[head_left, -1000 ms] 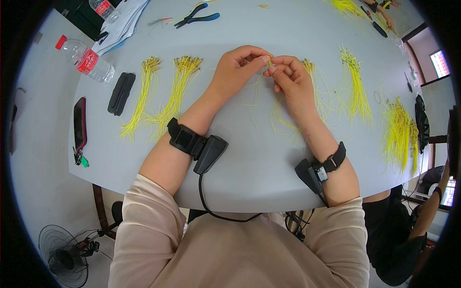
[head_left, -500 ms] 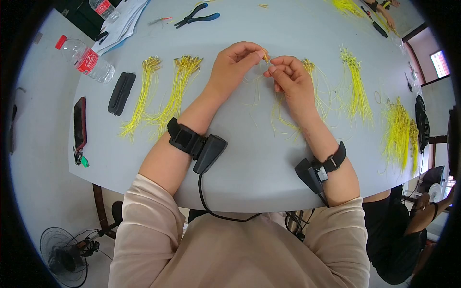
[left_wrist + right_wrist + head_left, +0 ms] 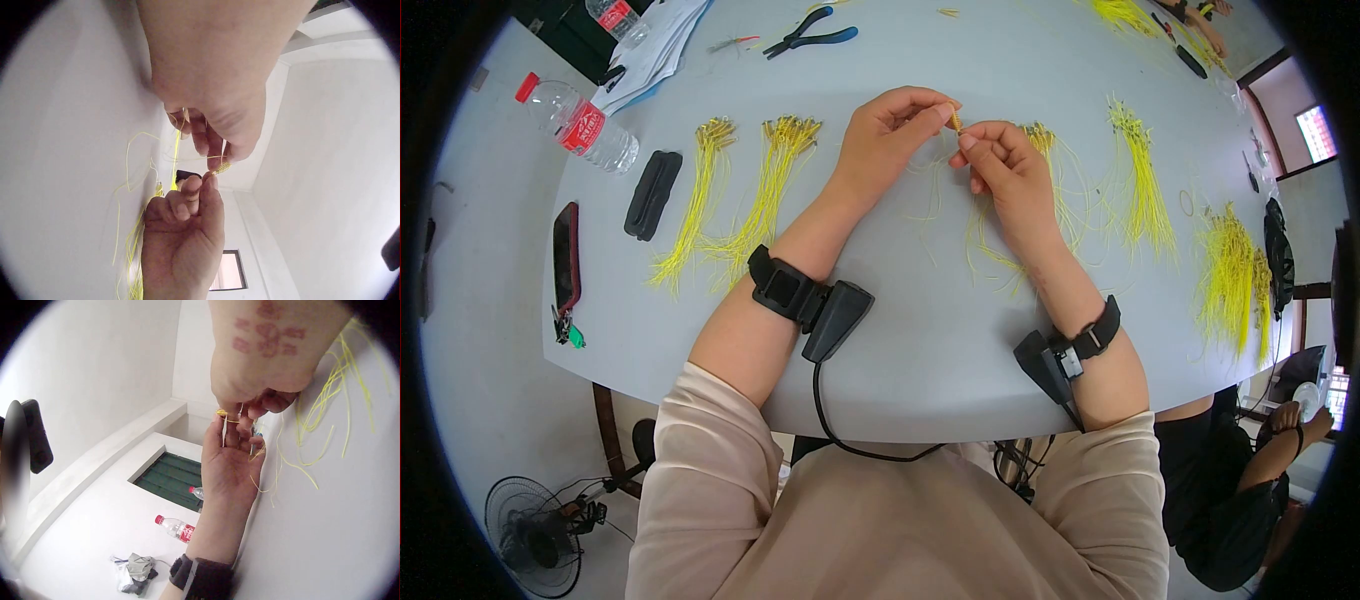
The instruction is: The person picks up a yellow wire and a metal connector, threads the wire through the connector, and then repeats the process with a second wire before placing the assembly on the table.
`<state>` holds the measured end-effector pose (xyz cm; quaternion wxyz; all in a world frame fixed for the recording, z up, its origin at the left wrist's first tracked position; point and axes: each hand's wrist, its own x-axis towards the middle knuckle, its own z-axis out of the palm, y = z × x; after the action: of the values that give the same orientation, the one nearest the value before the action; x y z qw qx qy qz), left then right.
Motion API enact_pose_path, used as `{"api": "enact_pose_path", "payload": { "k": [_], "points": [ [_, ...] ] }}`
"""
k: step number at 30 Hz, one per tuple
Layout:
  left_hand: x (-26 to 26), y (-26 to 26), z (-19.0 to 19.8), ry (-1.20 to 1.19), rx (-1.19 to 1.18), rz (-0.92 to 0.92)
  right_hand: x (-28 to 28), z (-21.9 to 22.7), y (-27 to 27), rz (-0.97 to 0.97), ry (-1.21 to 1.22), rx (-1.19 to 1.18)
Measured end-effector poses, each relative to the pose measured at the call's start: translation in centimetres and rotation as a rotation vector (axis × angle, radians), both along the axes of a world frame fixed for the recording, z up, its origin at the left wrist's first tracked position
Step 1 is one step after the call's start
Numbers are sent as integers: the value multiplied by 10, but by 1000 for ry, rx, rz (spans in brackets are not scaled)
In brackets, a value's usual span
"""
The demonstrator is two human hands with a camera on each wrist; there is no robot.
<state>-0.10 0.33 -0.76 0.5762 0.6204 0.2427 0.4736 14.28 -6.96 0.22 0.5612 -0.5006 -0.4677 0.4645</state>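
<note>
above the smooth grey table [image 3: 930, 350], our left hand [image 3: 886, 142] and right hand [image 3: 1016, 178] both pinch one small coiled golden-yellow piece [image 3: 956, 121].

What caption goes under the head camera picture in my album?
Left hand and right hand meet at a tiny golden piece above a table with yellow string bundles.

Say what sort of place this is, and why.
Likely a small handcraft workroom, though that's a guess: bundles of yellow cord lie spread on a grey table, with pliers beyond them and another person at the right.
</note>
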Motion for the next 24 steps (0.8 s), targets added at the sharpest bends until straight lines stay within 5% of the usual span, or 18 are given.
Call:
{"api": "enact_pose_path", "payload": {
  "k": [24],
  "points": [
    [1, -1, 0, 47, 3, -45, -1, 2, -1, -18, -10, -9]
  ]
}}
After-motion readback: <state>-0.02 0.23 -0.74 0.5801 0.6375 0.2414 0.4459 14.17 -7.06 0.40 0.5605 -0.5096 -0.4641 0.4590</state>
